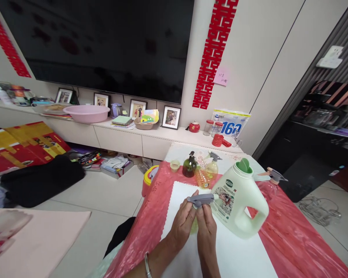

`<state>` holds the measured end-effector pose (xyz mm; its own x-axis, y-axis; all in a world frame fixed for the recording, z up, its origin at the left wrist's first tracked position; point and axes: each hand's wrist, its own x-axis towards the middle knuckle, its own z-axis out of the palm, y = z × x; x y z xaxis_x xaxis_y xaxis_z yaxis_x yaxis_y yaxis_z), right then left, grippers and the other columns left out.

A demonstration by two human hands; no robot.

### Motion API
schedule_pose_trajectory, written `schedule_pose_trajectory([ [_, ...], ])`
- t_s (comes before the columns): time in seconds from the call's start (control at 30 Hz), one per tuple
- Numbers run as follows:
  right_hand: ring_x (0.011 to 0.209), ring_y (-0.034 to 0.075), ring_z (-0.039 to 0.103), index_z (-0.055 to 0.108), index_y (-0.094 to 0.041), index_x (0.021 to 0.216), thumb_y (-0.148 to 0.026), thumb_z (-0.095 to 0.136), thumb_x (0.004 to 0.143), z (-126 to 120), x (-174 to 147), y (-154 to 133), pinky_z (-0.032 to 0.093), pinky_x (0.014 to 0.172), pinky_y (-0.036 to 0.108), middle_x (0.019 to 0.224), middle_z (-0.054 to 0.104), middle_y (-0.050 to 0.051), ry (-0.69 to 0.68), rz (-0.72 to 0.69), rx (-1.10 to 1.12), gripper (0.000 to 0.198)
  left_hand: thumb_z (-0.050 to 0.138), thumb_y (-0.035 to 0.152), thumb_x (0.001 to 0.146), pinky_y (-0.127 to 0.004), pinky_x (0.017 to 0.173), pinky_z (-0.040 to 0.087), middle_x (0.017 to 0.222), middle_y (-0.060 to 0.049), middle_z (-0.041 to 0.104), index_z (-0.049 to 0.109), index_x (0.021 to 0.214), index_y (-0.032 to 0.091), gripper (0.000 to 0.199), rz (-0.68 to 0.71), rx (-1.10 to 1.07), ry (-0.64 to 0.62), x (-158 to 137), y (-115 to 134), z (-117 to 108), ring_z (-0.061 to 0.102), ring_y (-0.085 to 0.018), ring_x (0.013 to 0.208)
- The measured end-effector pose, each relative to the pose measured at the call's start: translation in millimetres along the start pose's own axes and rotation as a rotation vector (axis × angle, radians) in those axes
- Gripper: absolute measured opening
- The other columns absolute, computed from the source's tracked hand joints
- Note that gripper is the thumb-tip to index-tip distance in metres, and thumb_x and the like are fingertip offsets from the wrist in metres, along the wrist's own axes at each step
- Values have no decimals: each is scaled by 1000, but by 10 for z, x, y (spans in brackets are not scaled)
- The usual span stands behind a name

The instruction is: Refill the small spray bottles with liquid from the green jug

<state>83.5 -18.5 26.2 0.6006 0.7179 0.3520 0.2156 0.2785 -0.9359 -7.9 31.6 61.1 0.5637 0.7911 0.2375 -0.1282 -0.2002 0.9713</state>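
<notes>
Both of my hands close round a spray bottle [202, 199] with a grey trigger head, above a white sheet. My left hand [180, 224] grips it from the left, and my right hand [206, 226] presses in from the right. A little yellow-green of its body shows between my wrists; the rest is hidden. Just right of the nozzle stands a pale green jug [253, 204], its mouth uncapped with a green spout inside. Behind are a dark green pump bottle [189, 168], another grey-headed spray bottle [212, 170] and an orange-tinted bottle [202, 177].
A small cup [174, 166] sits on the red tablecloth [158, 193]. Right of the jug is a clear spray bottle [272, 185]. Beyond, the cabinet top holds jars [208, 127], a red lid [217, 140], photo frames [171, 117] and a pink basin [87, 114].
</notes>
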Motion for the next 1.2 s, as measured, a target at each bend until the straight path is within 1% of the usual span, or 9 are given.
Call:
schedule_pose_trajectory([
  [0.1,111,21,60,70,-16,117,-67,58,102,18,-26,60,52,93,24,118,63,8,42,14,10,55,43,61,100,-49,130,27,147,-11,62,60,144,30,56,-15,-18,10,-22,-9,-12,42,-33,149],
  [0.2,107,22,62,72,-14,115,-65,63,99,31,-47,117,54,88,25,117,64,9,68,29,23,54,45,64,99,-46,127,31,148,-8,60,61,142,33,55,-42,-65,36,-52,23,-27,47,-33,145],
  [0.37,130,27,53,72,-13,117,-60,72,94,70,-50,169,49,108,32,131,59,11,98,40,99,53,47,62,99,-44,119,41,140,-10,62,52,140,26,55,-67,-214,49,-60,144,-25,56,-28,133],
  [0.47,127,29,55,73,-12,115,-61,74,90,95,-50,181,50,108,34,131,59,13,118,77,142,55,49,62,99,-42,111,45,130,-9,65,53,127,26,45,-30,-239,32,-47,167,-16,59,-26,125],
  [0.67,122,30,58,72,-11,114,-55,78,83,132,-69,223,56,100,34,123,62,14,205,93,173,54,68,57,87,-43,102,45,112,-6,64,54,115,24,45,32,-214,67,10,-9,35,59,-28,113],
  [0.77,118,31,60,72,-9,113,-56,79,81,129,-68,217,57,97,35,121,62,16,230,79,171,57,70,54,86,-40,96,45,107,-6,64,54,110,23,42,42,-248,87,66,-111,50,59,-27,109],
  [1.0,121,28,58,66,-9,131,-55,82,85,65,-79,217,55,103,34,132,57,16,102,113,289,67,70,53,87,-39,95,45,105,-6,64,58,107,22,39,91,-298,93,105,-189,39,58,-26,106],
  [1.1,118,28,60,65,-9,134,-62,75,90,20,-85,252,56,100,34,127,59,15,92,154,337,69,71,54,87,-38,94,44,104,-6,65,59,106,21,39,104,-306,112,93,-203,53,58,-26,104],
  [1.2,114,28,61,68,-11,133,-62,72,93,-55,-51,256,56,98,35,122,62,15,53,121,261,66,72,52,87,-37,94,44,103,-5,64,61,104,21,37,99,-316,126,97,-223,61,58,-25,103],
])
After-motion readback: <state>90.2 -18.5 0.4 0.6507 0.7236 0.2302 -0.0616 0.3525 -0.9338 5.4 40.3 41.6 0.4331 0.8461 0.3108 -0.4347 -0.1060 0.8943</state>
